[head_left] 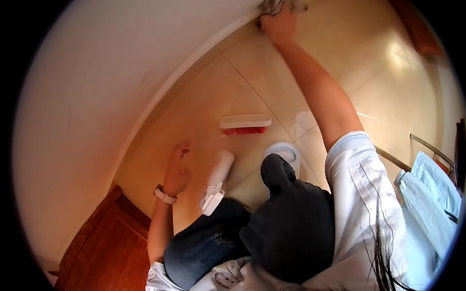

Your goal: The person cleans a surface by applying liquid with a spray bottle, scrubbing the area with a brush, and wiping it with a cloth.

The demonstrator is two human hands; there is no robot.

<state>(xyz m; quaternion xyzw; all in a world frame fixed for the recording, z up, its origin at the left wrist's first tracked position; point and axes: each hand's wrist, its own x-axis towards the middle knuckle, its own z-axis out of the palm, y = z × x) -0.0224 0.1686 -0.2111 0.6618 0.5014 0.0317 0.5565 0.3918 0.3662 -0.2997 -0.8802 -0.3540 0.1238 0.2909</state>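
My right hand [280, 25] reaches far out to the foot of the wall and presses a crumpled greyish cloth [273, 7] there; part of the cloth is cut off by the frame's top. My left hand [177, 169], with a watch on the wrist, hangs low over the floor, fingers loosely apart and holding nothing. Just right of it is a white spray bottle [219, 169], its trigger head toward my knee. Farther out, a white scrubbing brush [245, 123] with red bristles lies on its side on the tiles.
A white wall [87, 92] curves along the left, above the tiled floor [242, 92]. Brown wooden panels [109, 240] stand at lower left and upper right. My foot wears a white slipper [290, 153]. At right, light blue fabric [427, 194] hangs by a metal rail [392, 159].
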